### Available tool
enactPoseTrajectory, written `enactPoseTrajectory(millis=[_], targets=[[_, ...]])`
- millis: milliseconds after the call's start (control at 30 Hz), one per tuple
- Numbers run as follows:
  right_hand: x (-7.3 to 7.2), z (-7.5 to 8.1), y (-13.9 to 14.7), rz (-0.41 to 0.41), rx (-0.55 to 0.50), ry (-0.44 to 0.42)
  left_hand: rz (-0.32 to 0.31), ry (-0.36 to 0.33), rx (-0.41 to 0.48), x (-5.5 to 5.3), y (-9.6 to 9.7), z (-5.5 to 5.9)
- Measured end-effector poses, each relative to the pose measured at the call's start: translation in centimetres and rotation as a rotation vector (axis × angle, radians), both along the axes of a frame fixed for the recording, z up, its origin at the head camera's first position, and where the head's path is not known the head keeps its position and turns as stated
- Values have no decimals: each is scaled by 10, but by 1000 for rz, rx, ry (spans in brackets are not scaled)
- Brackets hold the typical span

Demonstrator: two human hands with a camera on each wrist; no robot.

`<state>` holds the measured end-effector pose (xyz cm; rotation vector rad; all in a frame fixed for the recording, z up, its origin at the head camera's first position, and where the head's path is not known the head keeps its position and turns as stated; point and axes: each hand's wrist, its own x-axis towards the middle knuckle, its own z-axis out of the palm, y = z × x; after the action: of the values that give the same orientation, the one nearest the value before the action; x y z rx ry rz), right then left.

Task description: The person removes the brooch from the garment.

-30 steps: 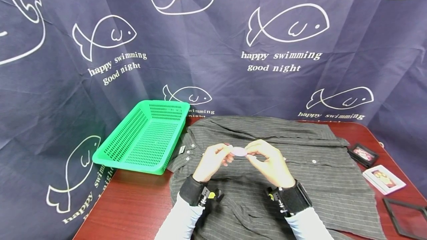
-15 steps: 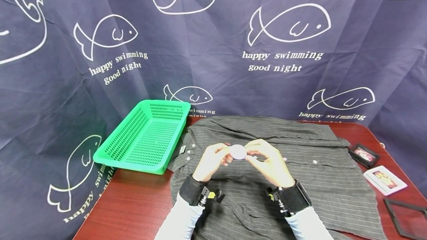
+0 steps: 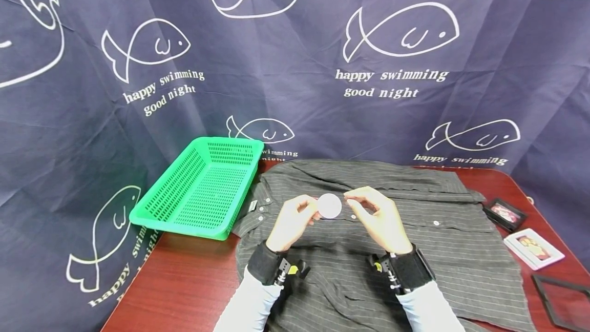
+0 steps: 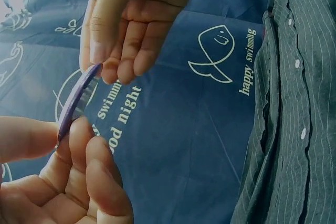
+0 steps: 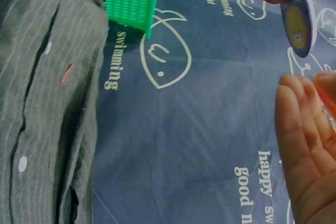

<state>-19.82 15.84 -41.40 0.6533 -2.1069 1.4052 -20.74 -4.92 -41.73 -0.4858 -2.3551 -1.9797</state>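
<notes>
My left hand (image 3: pixel 291 222) pinches a small round badge (image 3: pixel 329 206) by its left edge, thumb on one side and curled fingers on the other. The badge's pale face shows in the head view; the left wrist view has it nearly edge-on, with a purple rim (image 4: pixel 79 98). A yellow figure is printed on the badge (image 5: pixel 298 24) in the right wrist view. Just right of it, my right hand (image 3: pixel 380 219) holds nothing, its fingers and thumb extended, with a narrow gap to the badge. Both hands are above a dark striped shirt (image 3: pixel 442 250).
A green basket (image 3: pixel 207 193) stands at the left on the red-brown table (image 3: pixel 193 281). Along the right edge lie a dark case with a picture (image 3: pixel 504 214), a white framed picture (image 3: pixel 533 248) and a black frame (image 3: pixel 544 296). A small red piece (image 5: pixel 68 73) lies on the shirt.
The badge has turned from nearly edge-on to showing its round face. My right hand has let go of it and moved slightly right; my left hand still holds it.
</notes>
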Motion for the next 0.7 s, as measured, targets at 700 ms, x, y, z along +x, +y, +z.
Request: enactPoseTrajectory(millis=[700], targets=[[5,4,-15,47,36,-316,-34,284,-183,4,-4,2]])
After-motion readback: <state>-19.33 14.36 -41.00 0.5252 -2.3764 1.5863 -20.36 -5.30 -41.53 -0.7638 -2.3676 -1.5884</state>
